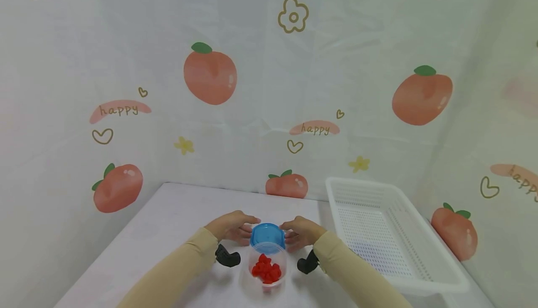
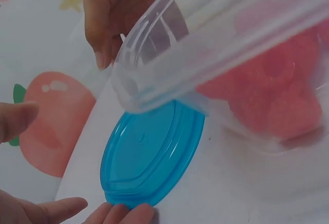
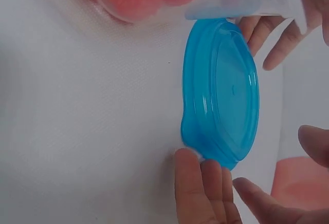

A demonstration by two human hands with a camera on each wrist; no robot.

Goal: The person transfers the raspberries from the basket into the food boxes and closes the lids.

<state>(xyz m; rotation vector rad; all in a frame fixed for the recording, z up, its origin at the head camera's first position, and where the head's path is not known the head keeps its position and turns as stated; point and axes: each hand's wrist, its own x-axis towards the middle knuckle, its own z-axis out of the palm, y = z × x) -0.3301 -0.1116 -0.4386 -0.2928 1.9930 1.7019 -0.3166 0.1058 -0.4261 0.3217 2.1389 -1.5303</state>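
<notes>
A blue plastic lid (image 1: pixel 267 234) lies on the white table, just behind a clear plastic tub (image 1: pixel 280 257). Inside the tub are several red, bumpy, raspberry-like pieces (image 1: pixel 265 269). My left hand (image 1: pixel 231 227) is at the lid's left side, and its fingertips reach the lid's edge in the left wrist view. On the opposite side is my right hand (image 1: pixel 301 232), whose fingertips meet the lid's rim (image 3: pixel 205 154) in the right wrist view. Both hands have loosely extended fingers, with thumbs apart from the lid. The tub hides the lid's near edge in the head view.
A large white perforated basket (image 1: pixel 374 228) stands to the right, close to my right forearm. White table surface (image 1: pixel 168 233) extends to the left. Behind the table hangs a white curtain (image 1: pixel 252 144) printed with fruit. Dark wrist-worn devices (image 1: pixel 308 262) project near the tub.
</notes>
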